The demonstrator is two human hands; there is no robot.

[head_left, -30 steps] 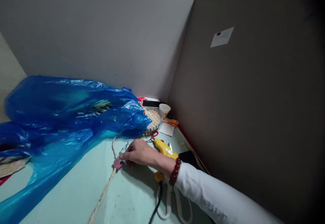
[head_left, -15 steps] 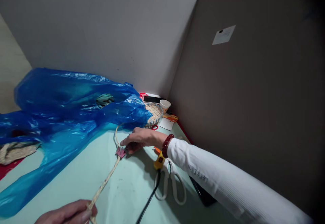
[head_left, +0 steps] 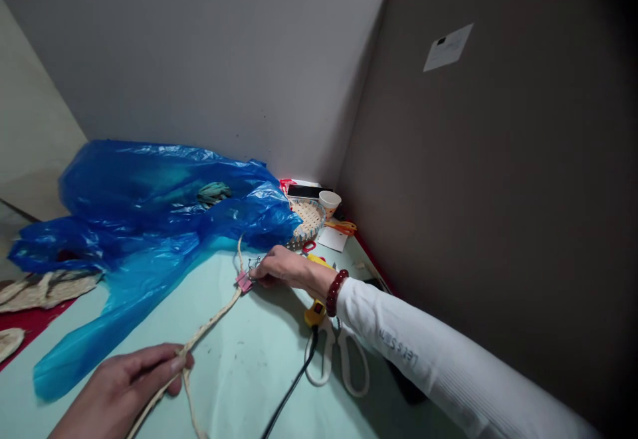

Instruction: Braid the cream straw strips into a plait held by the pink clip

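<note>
A pale braided cord point(head_left: 214, 321) runs from my left hand up to a pink binder clip point(head_left: 244, 282) on the light green tabletop. My left hand point(head_left: 134, 382) pinches the cord between thumb and fingers, and loose strands trail below it. The clip sits across the cord, its thin wire handles showing just behind it. Closed fingers of my right hand point(head_left: 282, 267) are at the clip's right side, on a handle; the fingertips are partly hidden. Past the clip, the cord's far end point(head_left: 240, 248) curves toward the blue plastic bag point(head_left: 149, 206).
White-handled scissors point(head_left: 343, 362) and a yellow tool point(head_left: 315, 313) with a black cable lie beneath my right forearm. Behind are a woven basket point(head_left: 308, 218), a paper cup point(head_left: 329, 202) and a phone point(head_left: 306, 192). Braided pieces point(head_left: 60, 291) rest at left. Grey walls close the back and right.
The view has shifted slightly. My left hand has come further into view, with the cord still pinched. My right hand's fingers have drawn to the clip's side, and its wire handles now show.
</note>
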